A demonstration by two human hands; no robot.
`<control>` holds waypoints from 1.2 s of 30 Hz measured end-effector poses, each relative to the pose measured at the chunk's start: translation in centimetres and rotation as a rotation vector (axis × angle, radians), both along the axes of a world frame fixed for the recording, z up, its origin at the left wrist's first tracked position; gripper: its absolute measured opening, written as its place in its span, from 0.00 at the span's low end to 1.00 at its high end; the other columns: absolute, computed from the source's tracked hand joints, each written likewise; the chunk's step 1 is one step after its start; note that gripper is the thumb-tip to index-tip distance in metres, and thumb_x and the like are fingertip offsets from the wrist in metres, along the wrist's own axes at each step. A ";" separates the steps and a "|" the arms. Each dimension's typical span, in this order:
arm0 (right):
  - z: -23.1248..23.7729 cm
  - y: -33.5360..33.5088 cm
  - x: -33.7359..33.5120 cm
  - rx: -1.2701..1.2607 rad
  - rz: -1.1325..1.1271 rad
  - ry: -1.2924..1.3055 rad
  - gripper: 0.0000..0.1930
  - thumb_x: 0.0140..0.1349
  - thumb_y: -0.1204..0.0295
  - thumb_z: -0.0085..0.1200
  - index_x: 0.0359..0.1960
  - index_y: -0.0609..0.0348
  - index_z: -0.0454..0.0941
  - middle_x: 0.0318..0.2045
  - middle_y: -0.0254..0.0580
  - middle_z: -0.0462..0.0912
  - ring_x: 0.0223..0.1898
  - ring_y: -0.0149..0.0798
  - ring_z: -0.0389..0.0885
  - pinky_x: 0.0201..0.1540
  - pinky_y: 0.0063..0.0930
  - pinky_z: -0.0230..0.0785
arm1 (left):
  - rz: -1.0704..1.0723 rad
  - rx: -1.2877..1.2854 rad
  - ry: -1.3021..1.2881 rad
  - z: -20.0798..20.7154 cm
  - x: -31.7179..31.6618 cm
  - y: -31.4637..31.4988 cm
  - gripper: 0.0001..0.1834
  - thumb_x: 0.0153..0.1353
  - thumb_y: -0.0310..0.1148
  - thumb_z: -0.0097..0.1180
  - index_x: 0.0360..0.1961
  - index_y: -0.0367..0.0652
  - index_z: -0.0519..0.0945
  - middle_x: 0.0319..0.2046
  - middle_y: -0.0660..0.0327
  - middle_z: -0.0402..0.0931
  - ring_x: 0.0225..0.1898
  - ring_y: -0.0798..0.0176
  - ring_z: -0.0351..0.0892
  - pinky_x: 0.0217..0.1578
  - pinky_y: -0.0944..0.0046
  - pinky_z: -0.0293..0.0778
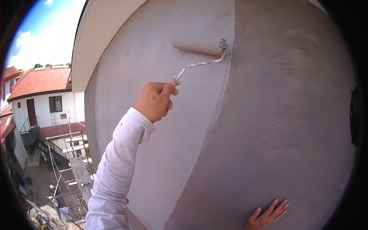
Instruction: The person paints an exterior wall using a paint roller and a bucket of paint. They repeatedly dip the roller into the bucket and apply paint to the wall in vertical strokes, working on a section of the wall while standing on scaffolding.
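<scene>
Gripping a roller, left hand shows curled fingers; right hand, fingers slightly spread, touches wall; sleeve overlaps scaffolding

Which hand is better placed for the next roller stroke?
Probably the left hand: it grips the paint roller by the light-dark boundary, while the right hand rests low against the darker wall.

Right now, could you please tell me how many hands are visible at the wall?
2: the left hand holding the paint roller, and the right hand on the darker part of the wall, partly cut off by the lower edge. Others may be hidden.
</scene>
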State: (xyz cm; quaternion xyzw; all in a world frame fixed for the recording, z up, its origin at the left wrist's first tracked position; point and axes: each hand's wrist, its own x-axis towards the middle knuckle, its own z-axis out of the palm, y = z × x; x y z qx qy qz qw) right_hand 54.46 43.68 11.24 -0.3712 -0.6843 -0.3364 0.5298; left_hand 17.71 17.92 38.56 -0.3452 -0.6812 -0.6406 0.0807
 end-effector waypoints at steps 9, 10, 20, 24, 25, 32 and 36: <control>-0.2 0.1 0.4 -0.033 0.024 -0.004 0.35 0.74 0.47 0.46 0.75 0.55 0.63 0.76 0.65 0.59 0.75 0.72 0.56 0.73 0.72 0.49 | 0.126 0.114 0.154 17.0 -1.2 3.2 0.24 0.76 0.50 0.48 0.43 0.40 0.85 0.22 0.67 0.72 0.19 0.70 0.68 0.21 0.64 0.67; -0.3 0.3 0.5 -0.041 0.021 -0.009 0.35 0.74 0.47 0.46 0.75 0.54 0.63 0.76 0.65 0.59 0.75 0.72 0.56 0.73 0.72 0.49 | 0.136 0.110 0.169 17.8 -1.0 3.6 0.24 0.76 0.50 0.48 0.43 0.40 0.85 0.22 0.67 0.72 0.19 0.70 0.68 0.21 0.64 0.67; -0.3 0.7 1.0 -0.029 0.073 0.011 0.36 0.74 0.46 0.46 0.76 0.53 0.61 0.77 0.65 0.57 0.76 0.73 0.54 0.73 0.73 0.47 | 0.387 0.011 0.292 10.4 -2.2 5.1 0.27 0.74 0.53 0.49 0.42 0.36 0.85 0.22 0.62 0.76 0.19 0.66 0.71 0.21 0.61 0.68; -0.3 0.4 0.5 -0.050 0.119 0.007 0.36 0.74 0.46 0.46 0.76 0.53 0.62 0.77 0.65 0.57 0.76 0.73 0.54 0.73 0.74 0.46 | 0.399 0.054 0.249 16.7 -2.4 4.7 0.27 0.75 0.52 0.50 0.42 0.36 0.85 0.22 0.62 0.76 0.19 0.66 0.71 0.21 0.61 0.68; -0.4 0.4 0.4 -0.058 0.123 0.007 0.36 0.74 0.46 0.46 0.76 0.53 0.62 0.77 0.65 0.57 0.76 0.73 0.53 0.73 0.74 0.46 | 0.403 0.048 0.246 17.6 -2.1 4.7 0.27 0.75 0.52 0.50 0.42 0.36 0.85 0.22 0.62 0.76 0.19 0.67 0.70 0.21 0.61 0.68; -1.0 1.9 1.3 -0.001 0.041 -0.031 0.34 0.76 0.51 0.39 0.77 0.60 0.59 0.78 0.65 0.53 0.79 0.68 0.49 0.76 0.68 0.41 | 0.183 0.185 0.177 8.6 0.0 5.7 0.26 0.74 0.53 0.51 0.39 0.36 0.84 0.20 0.64 0.72 0.18 0.69 0.68 0.17 0.63 0.65; -0.4 0.8 1.0 -0.055 0.109 0.017 0.35 0.74 0.47 0.47 0.74 0.56 0.65 0.76 0.66 0.58 0.77 0.72 0.53 0.74 0.73 0.45 | 0.229 0.155 0.254 10.5 -0.8 5.3 0.26 0.75 0.52 0.50 0.38 0.36 0.84 0.20 0.65 0.71 0.17 0.70 0.66 0.16 0.64 0.63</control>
